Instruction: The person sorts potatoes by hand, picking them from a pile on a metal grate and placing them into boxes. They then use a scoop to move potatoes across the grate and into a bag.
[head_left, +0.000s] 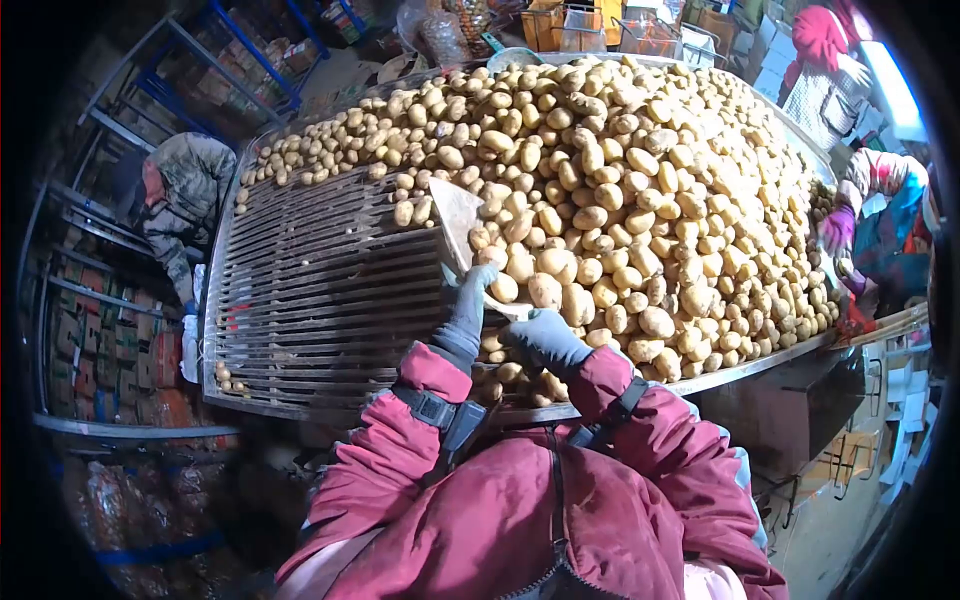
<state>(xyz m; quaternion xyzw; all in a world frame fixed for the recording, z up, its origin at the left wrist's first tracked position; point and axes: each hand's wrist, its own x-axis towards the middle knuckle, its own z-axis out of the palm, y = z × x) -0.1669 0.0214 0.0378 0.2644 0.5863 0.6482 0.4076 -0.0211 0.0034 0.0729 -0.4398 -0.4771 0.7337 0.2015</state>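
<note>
A big heap of potatoes covers the right and far side of a slatted table. Among them, at the heap's left edge, stands a thin pale board, tilted, with potatoes against its right face. My left hand, in a grey glove, is closed on the board's near left edge. Also gloved in grey, my right hand is closed at the near corner of the board, close to several potatoes. The lower part of the board is partly hidden by my hands and the potatoes.
At the table's left end a person bends down. Two other people are on the right, one with a purple glove beside the heap. Metal racks with boxes stand left. A green-rimmed sieve lies at the far edge.
</note>
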